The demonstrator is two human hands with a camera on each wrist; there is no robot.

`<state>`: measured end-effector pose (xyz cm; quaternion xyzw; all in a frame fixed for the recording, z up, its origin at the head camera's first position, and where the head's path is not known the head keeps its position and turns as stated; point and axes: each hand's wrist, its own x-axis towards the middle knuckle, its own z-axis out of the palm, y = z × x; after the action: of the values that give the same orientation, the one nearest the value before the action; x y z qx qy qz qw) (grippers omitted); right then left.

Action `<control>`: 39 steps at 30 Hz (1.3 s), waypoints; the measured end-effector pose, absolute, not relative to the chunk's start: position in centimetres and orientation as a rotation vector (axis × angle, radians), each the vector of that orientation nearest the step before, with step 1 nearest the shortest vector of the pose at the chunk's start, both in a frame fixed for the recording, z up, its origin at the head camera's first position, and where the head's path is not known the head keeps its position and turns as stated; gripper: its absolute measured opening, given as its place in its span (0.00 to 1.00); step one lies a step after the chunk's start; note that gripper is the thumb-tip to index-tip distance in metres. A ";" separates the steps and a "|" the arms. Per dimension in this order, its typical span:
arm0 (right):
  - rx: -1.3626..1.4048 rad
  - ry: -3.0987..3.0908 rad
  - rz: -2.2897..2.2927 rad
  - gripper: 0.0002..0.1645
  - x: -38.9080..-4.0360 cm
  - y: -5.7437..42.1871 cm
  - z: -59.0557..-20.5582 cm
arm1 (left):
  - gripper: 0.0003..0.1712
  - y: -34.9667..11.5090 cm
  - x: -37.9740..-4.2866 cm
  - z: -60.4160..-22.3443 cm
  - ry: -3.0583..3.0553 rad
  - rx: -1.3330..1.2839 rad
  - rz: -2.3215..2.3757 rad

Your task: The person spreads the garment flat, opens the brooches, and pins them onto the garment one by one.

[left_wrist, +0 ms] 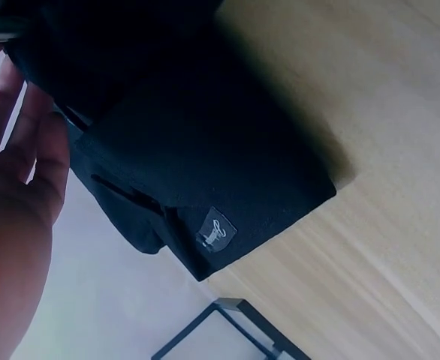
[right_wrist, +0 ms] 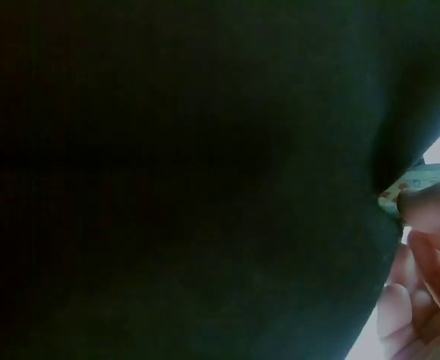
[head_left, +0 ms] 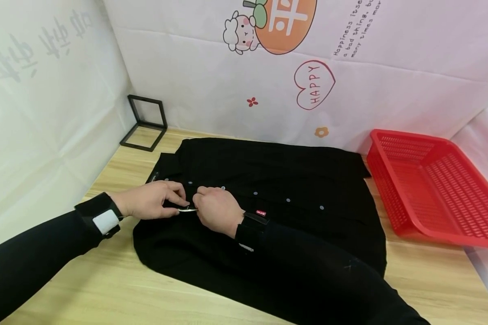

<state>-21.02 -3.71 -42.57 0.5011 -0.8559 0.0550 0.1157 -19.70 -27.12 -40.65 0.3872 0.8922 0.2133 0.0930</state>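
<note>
A black button shirt (head_left: 268,167) lies spread on the table, its light buttons in a row and a small red tag below them. A thin pale strip (head_left: 187,210) lies between the two hands over the shirt. In the right wrist view the pale strip (right_wrist: 423,180) has small coloured marks; its kind is unclear. My right hand (head_left: 218,210) pinches its right end with curled fingers. My left hand (head_left: 156,198) has thumb and forefinger at its left end, the other fingers (left_wrist: 28,124) stretched along the fabric. A dark label (left_wrist: 215,230) shows on the shirt's corner.
A red perforated basket (head_left: 431,189) stands at the right, beside the shirt. At the back left is a black folding frame (head_left: 146,123) on the wooden table (head_left: 105,289). White printed sheets (head_left: 195,76) rise behind and at the sides.
</note>
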 end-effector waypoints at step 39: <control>1.432 -2.610 0.238 0.10 -20.6 -4.0 -42.7 | 0.13 -27.5 -20.1 -40.6 2.635 1.100 0.666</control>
<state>-20.62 -3.96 -42.71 0.4781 -0.8713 0.0795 0.0775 -20.12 -27.54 -40.65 0.3732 0.8937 0.2260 0.1047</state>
